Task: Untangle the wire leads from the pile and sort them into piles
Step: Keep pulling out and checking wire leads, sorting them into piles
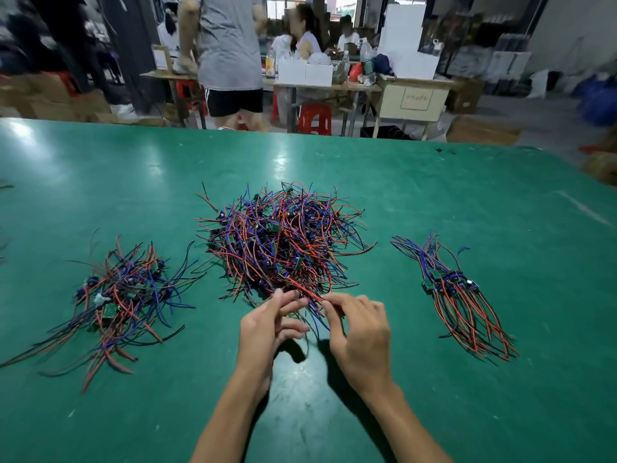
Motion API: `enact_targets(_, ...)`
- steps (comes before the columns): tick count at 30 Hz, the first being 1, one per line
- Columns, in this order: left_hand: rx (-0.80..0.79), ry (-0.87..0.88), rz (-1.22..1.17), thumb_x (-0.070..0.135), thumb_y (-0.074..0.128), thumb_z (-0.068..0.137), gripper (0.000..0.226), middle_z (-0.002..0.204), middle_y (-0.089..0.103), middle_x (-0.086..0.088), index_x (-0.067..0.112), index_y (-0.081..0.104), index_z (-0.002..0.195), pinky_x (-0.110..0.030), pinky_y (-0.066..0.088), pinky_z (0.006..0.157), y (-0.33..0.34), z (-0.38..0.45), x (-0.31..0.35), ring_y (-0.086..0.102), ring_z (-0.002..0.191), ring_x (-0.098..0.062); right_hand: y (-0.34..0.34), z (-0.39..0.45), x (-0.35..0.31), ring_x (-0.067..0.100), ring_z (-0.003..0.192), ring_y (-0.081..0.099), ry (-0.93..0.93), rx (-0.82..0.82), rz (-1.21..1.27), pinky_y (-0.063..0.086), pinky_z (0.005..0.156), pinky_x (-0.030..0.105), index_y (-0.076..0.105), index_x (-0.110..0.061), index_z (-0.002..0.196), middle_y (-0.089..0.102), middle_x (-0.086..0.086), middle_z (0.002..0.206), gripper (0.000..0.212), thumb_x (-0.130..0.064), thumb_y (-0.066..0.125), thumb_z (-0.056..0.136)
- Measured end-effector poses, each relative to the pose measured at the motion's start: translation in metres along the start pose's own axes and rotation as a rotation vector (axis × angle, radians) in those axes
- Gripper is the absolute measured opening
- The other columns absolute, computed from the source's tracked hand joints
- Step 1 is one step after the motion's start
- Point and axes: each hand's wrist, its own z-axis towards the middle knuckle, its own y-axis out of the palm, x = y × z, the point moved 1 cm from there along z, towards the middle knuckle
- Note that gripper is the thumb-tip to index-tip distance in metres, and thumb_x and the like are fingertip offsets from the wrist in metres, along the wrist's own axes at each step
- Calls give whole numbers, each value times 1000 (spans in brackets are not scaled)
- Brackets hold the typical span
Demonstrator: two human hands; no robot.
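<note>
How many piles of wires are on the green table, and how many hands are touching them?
Big tangled pile of wire leads: 1
Loose pile on the left: 1
Neat bundle on the right: 1
Hands at the big pile: 2, left hand and right hand
Total: 3 piles, 2 hands

Head-worn view, looking forward and down, close over green table [100, 182] (workshop beyond)
</note>
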Motion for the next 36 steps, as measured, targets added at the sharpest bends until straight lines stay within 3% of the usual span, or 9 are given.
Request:
enact_targets(4, -70, -19, -15, 30, 55, 100, 30, 112, 76, -7, 12, 67, 120, -18, 53, 60, -3, -5, 3, 60, 56, -10, -13, -6, 9, 13, 87, 61, 29, -74, 44, 45, 77, 34, 74, -25, 98, 70, -17, 96, 9, -20, 76, 90)
enact_targets(9, -85, -35, -64, 26, 61, 97, 28, 110, 76, -11, 13, 66, 121, -24, 48, 68, 2, -12, 6, 52, 55, -9, -26, -11, 15, 11, 88, 58, 65, -71, 76, 42, 77, 30, 76, -26, 95, 67, -19, 93, 6, -25, 74, 89)
enact_targets(15, -84, -30, -41, 28, 74, 82, 35, 91, 74, -4, 7, 75, 111, -13, 43, 51, 2, -12, 2, 42, 53, -6, -39, -21, 5, 10, 83, 57, 31, -162, 184, 43, 77, 28, 78, -28, 84, 67, -20, 82, 8, -36, 75, 87)
enact_targets(17, -127, -51, 14, 28, 79, 78, 36, 84, 72, -3, 8, 78, 108, -13, 40, 47, -1, -13, 2, 40, 52, -6, -42, -23, 5, 10, 80, 63, 193, -276, 430, 46, 74, 24, 79, -24, 82, 71, -13, 79, 28, -45, 64, 93)
enact_targets(20, -286, -101, 107, 28, 78, 77, 34, 76, 67, -2, 9, 79, 106, -15, 30, 41, -7, -18, 4, 32, 46, -6, -45, -19, 5, 12, 70, 68, 663, -414, 875, 50, 66, 15, 83, -14, 85, 75, 10, 77, 57, -50, 42, 102)
enact_targets(24, -515, -132, 270, 34, 75, 81, 37, 77, 69, -2, 10, 77, 108, -15, 28, 35, -9, -24, 8, 36, 39, -5, -36, -14, 9, 11, 67, 61, 778, -515, 858, 46, 65, 17, 83, -22, 95, 77, 10, 82, 61, -55, 32, 105)
enact_targets(28, -633, -165, 473, 28, 72, 88, 25, 77, 72, -5, 12, 79, 106, -17, 38, 38, -8, -29, 9, 46, 41, -6, -35, -14, 9, 11, 71, 67, 804, -474, 916, 46, 65, 13, 79, -23, 105, 77, 11, 88, 45, -54, 47, 98)
enact_targets(32, -601, -181, 617, 32, 69, 95, 20, 67, 64, 1, 19, 80, 106, -16, 42, 46, -11, -27, 13, 52, 47, -4, -44, -12, 12, 12, 68, 62, 805, -331, 970, 45, 61, 15, 76, -23, 97, 78, 9, 91, 18, -36, 68, 88)
enact_targets(36, -573, -163, 609, 45, 68, 91, 31, 65, 60, 1, 18, 80, 104, -20, 46, 51, -11, -27, 15, 54, 52, -8, -43, -11, 14, 10, 64, 62, 868, -158, 994, 50, 61, 16, 74, -11, 98, 78, 14, 87, 22, -27, 74, 82)
